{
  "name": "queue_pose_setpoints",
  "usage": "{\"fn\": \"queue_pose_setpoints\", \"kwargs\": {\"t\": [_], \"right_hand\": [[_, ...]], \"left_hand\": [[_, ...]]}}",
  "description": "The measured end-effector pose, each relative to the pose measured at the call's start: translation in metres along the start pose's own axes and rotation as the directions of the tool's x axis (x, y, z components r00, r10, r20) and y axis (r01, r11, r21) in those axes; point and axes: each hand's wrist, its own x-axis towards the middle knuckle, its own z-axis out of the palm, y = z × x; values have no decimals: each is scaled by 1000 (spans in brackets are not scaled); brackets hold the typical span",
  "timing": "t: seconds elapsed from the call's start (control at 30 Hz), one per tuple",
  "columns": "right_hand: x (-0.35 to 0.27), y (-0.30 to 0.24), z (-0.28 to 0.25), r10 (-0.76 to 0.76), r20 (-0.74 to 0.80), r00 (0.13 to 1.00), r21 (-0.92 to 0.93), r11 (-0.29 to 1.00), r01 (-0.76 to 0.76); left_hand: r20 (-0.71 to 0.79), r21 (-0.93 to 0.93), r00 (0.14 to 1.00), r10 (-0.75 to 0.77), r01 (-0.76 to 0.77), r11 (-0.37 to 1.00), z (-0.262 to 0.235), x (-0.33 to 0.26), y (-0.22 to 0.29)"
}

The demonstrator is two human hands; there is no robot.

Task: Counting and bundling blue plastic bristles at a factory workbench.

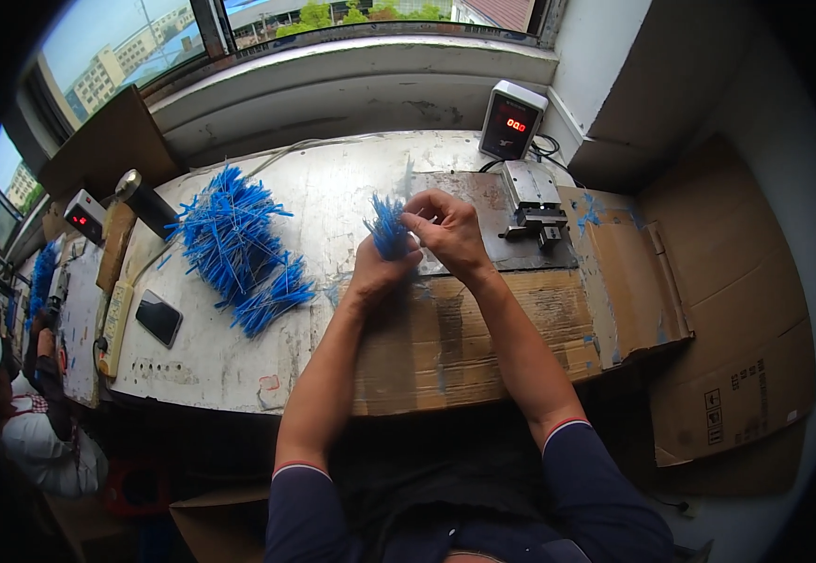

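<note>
My left hand (382,272) is closed around a small bunch of thin blue strips (387,225), held upright over the middle of the table. Right beside the bunch's top, my right hand (452,233) has its thumb and forefinger pinched together; what they grip is too small to make out. To the left lies a large tangled heap of the same blue strips (230,225), with pale thin lengths among them. A smaller clump (275,298) spreads from the heap's near side.
Right of my hands, a metal fixture (533,202) stands on a dark plate, a red-digit display box (513,120) behind it. Flattened cardboard (511,314) covers the near table edge. Left are a phone (158,318), a dark flask (145,202) and a power strip (115,324). Another person (47,441) sits far left.
</note>
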Motion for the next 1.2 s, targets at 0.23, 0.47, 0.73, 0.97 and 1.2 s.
{"fn": "queue_pose_setpoints", "kwargs": {"t": [0.23, 0.47, 0.73, 0.97, 1.2], "right_hand": [[9, -8, -6, 40, -9, 999, -29, 999, -41], [15, -11, -15, -25, -213, 977, 154, 986, 59], [9, 10, -29, 81, -610, 788, 382, 902, 203], [-15, 35, 32, 305, -402, 863, 520, 852, -59], [-26, 44, 39, 328, -189, 926, 297, 918, -264]], "left_hand": [[6, -58, 999, -37, 38, 998, 2, -4, 6], [10, -36, 997, -81, 81, 996, -1, 1, 1], [3, -300, 997, -74, 71, 951, -8, 3, 5], [-128, -520, 986, -107, 25, 854, -15, 2, 9], [-167, -620, 981, -96, -29, 784, -17, 3, 10]]}}
